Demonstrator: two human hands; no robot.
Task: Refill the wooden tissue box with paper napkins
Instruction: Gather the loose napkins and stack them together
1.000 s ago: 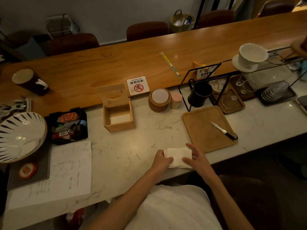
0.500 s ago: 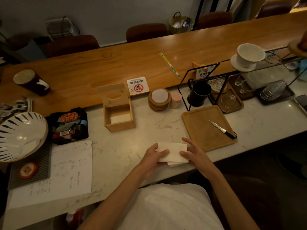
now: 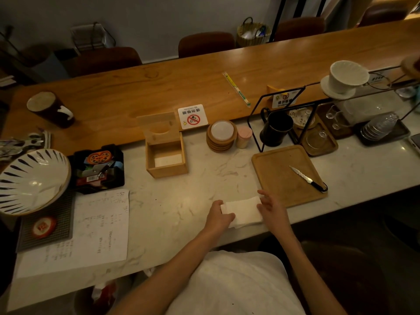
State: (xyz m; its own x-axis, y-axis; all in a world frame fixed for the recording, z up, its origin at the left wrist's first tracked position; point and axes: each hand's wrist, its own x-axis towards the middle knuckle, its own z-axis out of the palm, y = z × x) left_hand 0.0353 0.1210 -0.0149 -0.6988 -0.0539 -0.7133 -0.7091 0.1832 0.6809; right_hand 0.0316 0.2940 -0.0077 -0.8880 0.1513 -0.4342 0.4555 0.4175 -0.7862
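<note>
A small stack of white paper napkins (image 3: pixel 244 211) lies on the marble counter near its front edge. My left hand (image 3: pixel 218 216) grips its left end and my right hand (image 3: pixel 270 206) holds its right end. The wooden tissue box (image 3: pixel 167 156) stands open farther back and to the left, a little white paper showing at its bottom. Its lid (image 3: pixel 159 127), with an oval slot, leans upright behind it against the wooden bar top.
A wooden tray (image 3: pixel 286 176) with a knife (image 3: pixel 308 179) lies right of my hands. A sheet of paper (image 3: pixel 91 230), a black box of packets (image 3: pixel 98 169) and a striped bowl (image 3: pixel 31 178) sit left. Coasters (image 3: pixel 221 136), a black mug (image 3: pixel 276 129) and a wire rack stand behind.
The napkin stack has been turned and pressed flat on the counter between both hands; my hands have shifted slightly along its ends.
</note>
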